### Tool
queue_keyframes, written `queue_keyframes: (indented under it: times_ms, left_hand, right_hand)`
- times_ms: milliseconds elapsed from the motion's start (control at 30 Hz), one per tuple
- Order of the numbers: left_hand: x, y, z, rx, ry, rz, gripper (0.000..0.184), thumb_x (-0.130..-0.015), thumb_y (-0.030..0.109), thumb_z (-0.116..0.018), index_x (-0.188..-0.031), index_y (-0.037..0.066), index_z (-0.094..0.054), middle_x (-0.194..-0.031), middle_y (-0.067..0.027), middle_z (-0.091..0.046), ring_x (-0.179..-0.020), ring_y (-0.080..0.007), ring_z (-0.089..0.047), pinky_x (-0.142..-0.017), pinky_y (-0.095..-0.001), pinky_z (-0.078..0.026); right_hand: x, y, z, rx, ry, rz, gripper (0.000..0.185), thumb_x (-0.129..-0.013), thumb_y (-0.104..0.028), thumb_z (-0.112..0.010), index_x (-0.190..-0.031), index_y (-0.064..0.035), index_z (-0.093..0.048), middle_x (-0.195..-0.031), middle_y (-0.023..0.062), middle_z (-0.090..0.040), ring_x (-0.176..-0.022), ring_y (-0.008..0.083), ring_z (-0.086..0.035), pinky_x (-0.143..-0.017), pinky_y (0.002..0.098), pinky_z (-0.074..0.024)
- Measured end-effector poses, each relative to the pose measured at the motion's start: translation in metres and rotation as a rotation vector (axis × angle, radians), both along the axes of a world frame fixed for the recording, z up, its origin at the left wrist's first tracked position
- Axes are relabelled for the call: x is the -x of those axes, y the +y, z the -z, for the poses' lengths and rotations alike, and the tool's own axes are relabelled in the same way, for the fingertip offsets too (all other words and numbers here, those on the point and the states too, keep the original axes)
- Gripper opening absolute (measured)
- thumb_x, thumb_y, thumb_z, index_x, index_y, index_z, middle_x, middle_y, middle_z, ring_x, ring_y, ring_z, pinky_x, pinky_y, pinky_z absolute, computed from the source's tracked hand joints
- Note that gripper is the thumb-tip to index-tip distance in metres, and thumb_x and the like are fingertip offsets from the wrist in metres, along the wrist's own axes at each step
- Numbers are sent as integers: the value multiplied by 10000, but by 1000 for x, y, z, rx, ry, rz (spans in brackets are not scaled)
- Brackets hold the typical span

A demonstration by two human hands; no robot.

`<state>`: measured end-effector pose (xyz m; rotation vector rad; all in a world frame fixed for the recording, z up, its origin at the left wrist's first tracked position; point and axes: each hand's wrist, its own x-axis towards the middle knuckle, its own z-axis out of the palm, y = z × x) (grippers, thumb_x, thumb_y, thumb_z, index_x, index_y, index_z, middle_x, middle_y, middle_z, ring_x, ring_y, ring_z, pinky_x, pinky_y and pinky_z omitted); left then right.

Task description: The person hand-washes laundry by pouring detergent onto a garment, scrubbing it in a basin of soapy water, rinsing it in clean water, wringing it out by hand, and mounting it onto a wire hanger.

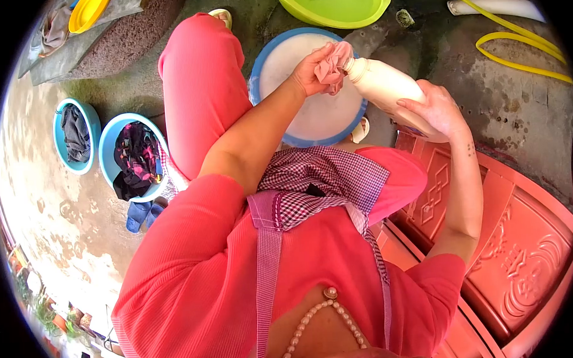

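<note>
Pink cloth (333, 69), gripped by the fingers of the left hand (308, 71), meets the neck of a tilted bottle (387, 87) clasped at one o'clock by the right hand (433, 111), probably above the twelve-o'clock basin (254, 85) to catch drips.

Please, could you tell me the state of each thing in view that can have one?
Pink cloth: bunched in the left hand
White bottle: tilted, in the right hand, mouth at the cloth
Blue-rimmed basin: holds whitish liquid
Green basin: partly out of frame
Light-blue basins: each holds dark fabric
Yellow hose: loosely looped
Blue slippers: unworn
</note>
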<state>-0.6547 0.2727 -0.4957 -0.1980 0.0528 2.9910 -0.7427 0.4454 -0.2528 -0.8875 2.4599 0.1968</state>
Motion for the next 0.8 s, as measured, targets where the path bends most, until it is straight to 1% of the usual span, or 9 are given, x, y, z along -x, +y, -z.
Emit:
queue_keyframes:
  times_ms: [200,400,500,667,700,800]
  left_hand:
    - [0,1,-5,-20,-42,-17,311,-857,380,-543,-992,101,-564,-878,-82,-611,-741,-219,-591,-577,-371,-482]
    - [0,1,1,21,39,-1,333,-862,394,-529,-999,92,-568,-882,-86,-613,-741,-219,-594,-584,-374,-489]
    - [0,1,-1,29,36,-2,350,-866,403,-520,-1008,86,-568,-893,-93,-613,-765,-226,-591,-598,-379,-490]
    - [-1,2,-8,9,10,-18,356,-873,391,-511,-1039,79,-557,-937,-102,-607,-888,-261,-583,-766,-383,-485]
    - [-2,2,-10,-2,14,-18,358,-875,386,-509,-1050,76,-552,-946,-102,-605,-913,-268,-580,-804,-384,-479]
    - [-4,1,-13,-1,46,-13,330,-875,327,-532,-1080,69,-531,-955,-103,-603,-949,-279,-575,-865,-397,-457]
  right_hand:
    - [0,-1,-1,0,-6,7,507,-704,-501,-645,-887,-31,-593,-894,211,-619,-877,357,-593,-773,415,-459]
    - [0,-1,-2,19,-17,8,496,-706,-485,-652,-882,-25,-594,-888,216,-620,-868,361,-595,-768,413,-458]
    - [1,1,-2,34,-17,6,485,-708,-472,-655,-879,-21,-593,-884,217,-621,-861,366,-595,-761,411,-459]
    - [5,9,-1,118,-71,27,443,-716,-416,-668,-885,-14,-583,-882,216,-618,-849,360,-596,-750,392,-461]
    - [7,15,1,151,-90,24,418,-719,-377,-675,-901,-14,-577,-890,207,-617,-850,341,-596,-756,381,-459]
    - [13,32,11,245,-167,38,364,-723,-260,-691,-956,-14,-558,-913,174,-610,-857,278,-588,-778,347,-447]
